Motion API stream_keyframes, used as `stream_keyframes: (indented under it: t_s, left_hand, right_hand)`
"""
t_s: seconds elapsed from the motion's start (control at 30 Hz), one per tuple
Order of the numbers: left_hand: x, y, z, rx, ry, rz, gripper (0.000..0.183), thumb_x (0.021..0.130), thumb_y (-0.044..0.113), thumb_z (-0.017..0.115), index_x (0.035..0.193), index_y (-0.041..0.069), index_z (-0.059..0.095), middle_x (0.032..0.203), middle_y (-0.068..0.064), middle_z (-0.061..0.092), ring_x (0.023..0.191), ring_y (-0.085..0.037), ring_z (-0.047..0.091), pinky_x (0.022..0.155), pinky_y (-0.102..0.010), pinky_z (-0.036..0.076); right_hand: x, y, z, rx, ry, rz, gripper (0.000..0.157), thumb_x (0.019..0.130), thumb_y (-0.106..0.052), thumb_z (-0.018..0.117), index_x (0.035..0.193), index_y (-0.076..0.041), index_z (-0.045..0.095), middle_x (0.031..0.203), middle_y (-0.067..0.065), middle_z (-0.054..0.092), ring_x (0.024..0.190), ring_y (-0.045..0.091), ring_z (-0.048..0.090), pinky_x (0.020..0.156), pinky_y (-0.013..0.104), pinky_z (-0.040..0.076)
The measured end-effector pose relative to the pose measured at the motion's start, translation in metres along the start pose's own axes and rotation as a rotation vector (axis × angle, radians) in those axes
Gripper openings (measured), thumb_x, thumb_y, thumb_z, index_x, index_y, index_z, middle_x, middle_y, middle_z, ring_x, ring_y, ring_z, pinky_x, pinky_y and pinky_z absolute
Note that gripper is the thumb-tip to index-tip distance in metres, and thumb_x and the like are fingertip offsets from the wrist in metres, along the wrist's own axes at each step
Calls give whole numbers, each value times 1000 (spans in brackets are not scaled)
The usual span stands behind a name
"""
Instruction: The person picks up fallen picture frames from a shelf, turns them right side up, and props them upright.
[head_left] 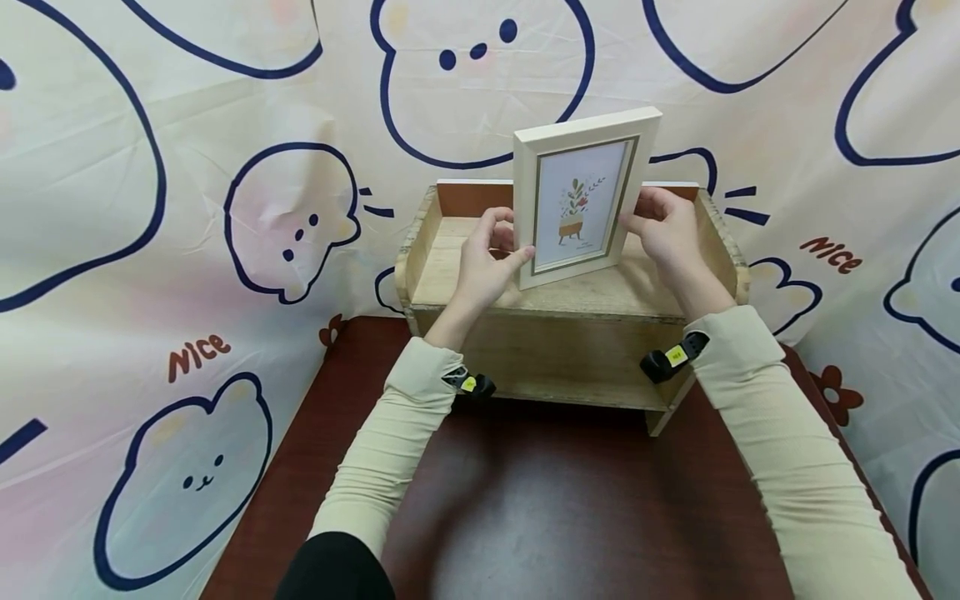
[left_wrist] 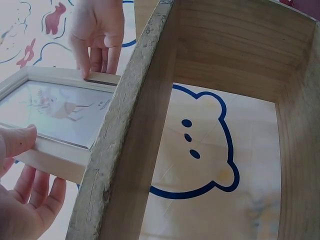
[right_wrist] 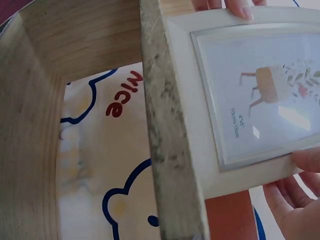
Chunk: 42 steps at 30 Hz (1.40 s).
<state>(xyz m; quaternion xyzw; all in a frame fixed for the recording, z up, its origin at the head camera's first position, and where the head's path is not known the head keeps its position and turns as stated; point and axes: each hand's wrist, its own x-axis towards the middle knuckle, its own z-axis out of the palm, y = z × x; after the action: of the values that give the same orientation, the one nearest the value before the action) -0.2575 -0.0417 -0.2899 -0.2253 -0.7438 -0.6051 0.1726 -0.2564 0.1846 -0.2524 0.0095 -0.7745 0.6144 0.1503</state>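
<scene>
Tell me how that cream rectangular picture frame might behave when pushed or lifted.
The cream rectangular picture frame is probably stiff, since it looks flat and straight-edged. Its clear front reflects light, so may be slippery or fragile. Taller than deep, it might tip if pushed.

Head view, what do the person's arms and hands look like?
The left sleeve and right sleeve are cream and wrinkled; black fabric shows below the left one. Both have black wrist devices with yellow labels. The left hand and right hand are bare.
</scene>
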Motion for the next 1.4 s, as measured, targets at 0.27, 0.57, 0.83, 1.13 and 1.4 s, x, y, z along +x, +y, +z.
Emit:
stream_keyframes:
  t_s: [0.27,0.57,0.83,1.13,1.4]
  left_hand:
    - [-1,1,1,-5,4,-5,34,80,-1,68,109,2,51,86,-16,59,77,-22,55,69,-24,43]
    - [-1,0,1,9,7,-4,35,79,0,69,108,4,51,84,-12,59,75,-18,54,67,-23,43]
    - [-1,1,1,21,13,-17,34,80,1,69,108,6,51,85,-12,59,77,-20,55,67,-24,43]
    - [-2,2,1,14,25,-4,35,79,0,69,108,6,51,85,-12,59,75,-19,56,67,-23,43]
    - [-4,2,4,17,51,-7,36,78,0,71,108,6,51,83,-12,59,74,-19,56,66,-24,44]
  right_hand:
    - [-4,-22,4,227,123,-76,24,85,-5,62,108,-4,57,95,-1,52,88,9,50,74,19,47]
    - [-3,-48,6,109,224,-112,47,85,-24,66,124,-4,48,101,-3,45,92,6,44,81,20,37]
    - [0,-66,11,88,268,-83,54,81,-33,69,123,-7,47,101,-4,41,92,6,41,81,20,36]
    - [3,-76,20,50,288,-66,57,75,-40,72,116,-11,46,99,-5,40,90,5,38,79,23,34]
    - [4,-82,24,67,267,1,56,75,-36,74,118,-13,45,103,-5,42,95,6,40,84,25,37]
